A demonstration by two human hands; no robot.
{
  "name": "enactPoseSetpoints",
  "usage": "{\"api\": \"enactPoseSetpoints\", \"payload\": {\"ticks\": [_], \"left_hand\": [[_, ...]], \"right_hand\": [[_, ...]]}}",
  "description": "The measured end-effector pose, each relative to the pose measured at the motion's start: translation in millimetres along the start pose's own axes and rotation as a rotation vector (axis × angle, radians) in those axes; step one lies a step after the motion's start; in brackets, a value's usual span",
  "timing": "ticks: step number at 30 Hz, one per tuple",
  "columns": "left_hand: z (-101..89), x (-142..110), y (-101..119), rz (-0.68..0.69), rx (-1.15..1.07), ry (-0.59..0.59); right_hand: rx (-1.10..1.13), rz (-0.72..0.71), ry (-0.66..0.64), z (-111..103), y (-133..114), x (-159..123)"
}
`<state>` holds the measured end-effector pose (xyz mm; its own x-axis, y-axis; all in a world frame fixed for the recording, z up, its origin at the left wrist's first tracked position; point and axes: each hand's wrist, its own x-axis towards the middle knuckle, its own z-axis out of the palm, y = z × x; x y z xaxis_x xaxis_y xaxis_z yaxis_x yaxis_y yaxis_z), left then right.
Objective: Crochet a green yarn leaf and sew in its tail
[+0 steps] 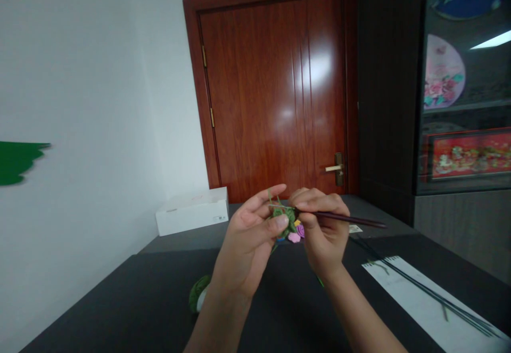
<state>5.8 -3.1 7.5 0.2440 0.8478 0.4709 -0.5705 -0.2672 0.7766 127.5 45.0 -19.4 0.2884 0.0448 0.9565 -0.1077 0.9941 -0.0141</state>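
Dark table (91,310) runs toward a red-brown door (271,92), and from my remote seat I count two hands, one white box (191,212) and one green yarn ball (198,293). My left hand (247,241) pinches one small green crocheted piece (284,215) between thumb and fingers, up above the table; my right hand (321,230) grips one dark hook (347,219), though it may be a needle from here. Thin dark rods (435,297) lie on a white sheet (415,310); I cannot count them surely. Should my left grip slacken, the piece could slip off the tip.
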Motion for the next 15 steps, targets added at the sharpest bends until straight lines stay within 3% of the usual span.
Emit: {"api": "enactPoseSetpoints", "payload": {"ticks": [2, 6, 11, 15], "left_hand": [[-2.4, 0.3, 0.9, 0.022, 0.008, -0.013], [-7.4, -1.1, 0.1, 0.078, 0.056, -0.013], [-11.5, -5.2, -1.8, 0.117, 0.133, -0.017], [-9.6, -6.6, 0.2, 0.181, 0.199, -0.011]], "right_hand": [[0.11, 0.138, 0.061, 5.1, -0.7, -1.7], [0.214, 0.253, 0.094, 2.9, -5.2, -2.7], [0.372, 0.381, 0.08, -2.3, -8.6, -0.7], [0.502, 0.646, 0.006, -1.4, -10.5, 3.5]]}}
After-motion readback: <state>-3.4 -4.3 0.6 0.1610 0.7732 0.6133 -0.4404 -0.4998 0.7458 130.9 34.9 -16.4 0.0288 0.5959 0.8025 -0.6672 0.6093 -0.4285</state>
